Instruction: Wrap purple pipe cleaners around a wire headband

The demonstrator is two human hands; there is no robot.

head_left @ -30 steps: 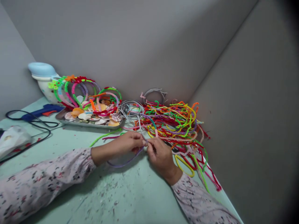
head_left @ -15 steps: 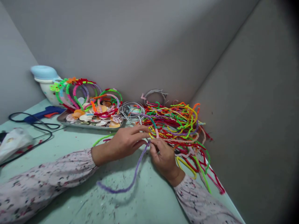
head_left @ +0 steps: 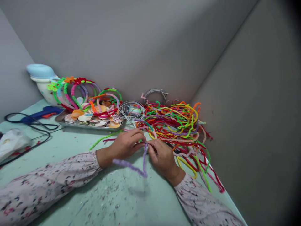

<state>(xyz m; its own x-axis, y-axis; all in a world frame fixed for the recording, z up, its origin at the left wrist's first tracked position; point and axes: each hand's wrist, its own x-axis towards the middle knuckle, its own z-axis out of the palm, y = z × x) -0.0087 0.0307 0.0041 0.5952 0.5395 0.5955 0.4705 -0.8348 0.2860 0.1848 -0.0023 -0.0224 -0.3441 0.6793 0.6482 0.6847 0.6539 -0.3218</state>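
A fuzzy purple pipe cleaner hangs from between my fingertips, its loose end bent out to the left above the tabletop. My left hand pinches near its upper end, fingertips closed together. Right beside it, my right hand is closed too, thumb and forefinger on the same spot. Just behind the hands, a strand wrapped in purple, teal and pink arches up; its lower end is hidden by my fingers. Whether it joins the purple pipe cleaner I cannot tell.
A heap of coloured pipe cleaners lies behind and right of the hands. Coils of grey wire sit by a metal tray with shells and wrapped hoops. A blue glue gun, its black cord and a white-blue container stand left.
My left fingers have closed in from spread to a pinch beside the right hand. The purple pipe cleaner's loose end has swung up and right, with a sharper bend. The view shifted slightly.
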